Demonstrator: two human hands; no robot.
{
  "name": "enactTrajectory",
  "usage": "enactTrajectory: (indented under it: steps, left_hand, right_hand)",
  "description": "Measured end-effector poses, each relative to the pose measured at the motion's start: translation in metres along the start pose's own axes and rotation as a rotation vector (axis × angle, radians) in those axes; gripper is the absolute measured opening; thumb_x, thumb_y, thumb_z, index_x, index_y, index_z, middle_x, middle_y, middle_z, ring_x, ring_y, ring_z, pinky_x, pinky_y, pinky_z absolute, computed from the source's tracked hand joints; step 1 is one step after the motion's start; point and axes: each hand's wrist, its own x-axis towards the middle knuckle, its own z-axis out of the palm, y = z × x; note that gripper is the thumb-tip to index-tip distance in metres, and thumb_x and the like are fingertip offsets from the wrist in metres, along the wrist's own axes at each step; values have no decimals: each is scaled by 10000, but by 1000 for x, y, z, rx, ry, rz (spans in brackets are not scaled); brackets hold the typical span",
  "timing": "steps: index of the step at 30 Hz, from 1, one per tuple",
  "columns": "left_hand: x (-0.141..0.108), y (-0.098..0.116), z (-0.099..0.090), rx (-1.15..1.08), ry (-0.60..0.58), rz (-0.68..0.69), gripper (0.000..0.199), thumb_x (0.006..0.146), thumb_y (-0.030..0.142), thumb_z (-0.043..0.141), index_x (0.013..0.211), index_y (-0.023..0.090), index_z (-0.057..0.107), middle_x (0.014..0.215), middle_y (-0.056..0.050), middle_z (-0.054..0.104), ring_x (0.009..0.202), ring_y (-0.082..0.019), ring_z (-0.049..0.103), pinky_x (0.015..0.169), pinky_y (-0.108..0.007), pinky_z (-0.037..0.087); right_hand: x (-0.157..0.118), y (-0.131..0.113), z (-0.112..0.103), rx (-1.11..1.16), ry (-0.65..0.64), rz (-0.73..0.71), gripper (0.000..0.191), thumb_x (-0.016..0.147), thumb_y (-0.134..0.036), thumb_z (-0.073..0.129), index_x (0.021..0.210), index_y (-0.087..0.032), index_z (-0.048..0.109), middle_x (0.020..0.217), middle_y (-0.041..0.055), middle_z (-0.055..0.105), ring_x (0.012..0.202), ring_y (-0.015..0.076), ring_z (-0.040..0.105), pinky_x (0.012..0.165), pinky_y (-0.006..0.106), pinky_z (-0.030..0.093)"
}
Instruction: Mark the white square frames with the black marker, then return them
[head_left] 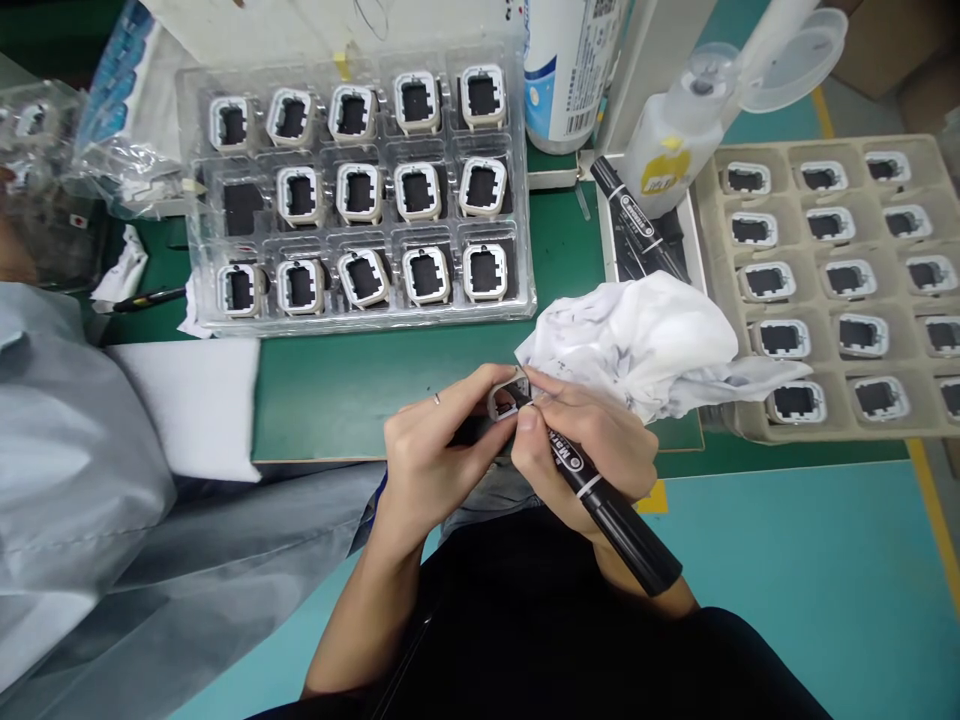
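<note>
Between thumb and fingers, my left hand [435, 450] grips a small rounded-square watch case frame [499, 402] close to the bench's front edge. A thick black marker pen [600, 500] is pinched in my right hand [581, 440]. Its forward end meets the frame, and its long black rear end points toward my body. My fingers hide the marker's tip and part of the frame. Just beyond my right hand lies a crumpled white cloth [637, 340] with grey smudges.
A clear plastic tray [360, 325] of similar frames sits behind my hands; a beige tray [727, 380] holds more at right. A white bottle [555, 80], a squeeze bottle [667, 150] and another marker [630, 215] stand or lie between. At left sits a co-worker in a grey-blue sleeve [67, 400].
</note>
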Motion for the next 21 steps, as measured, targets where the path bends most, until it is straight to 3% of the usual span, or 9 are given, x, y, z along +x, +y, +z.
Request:
enactTrajectory:
  steps: [21]
  left_hand:
    - [1,-1,1,-79,-12,-41,273,1061,243,864,1334,253,870,981,7,876,773,-128,799,802,-211,660]
  right_hand:
    - [0,1,-1,-4,-7,-58,226,963,-10,782,1023,-217,714,784,-22,814,876,245,928,929,365,843]
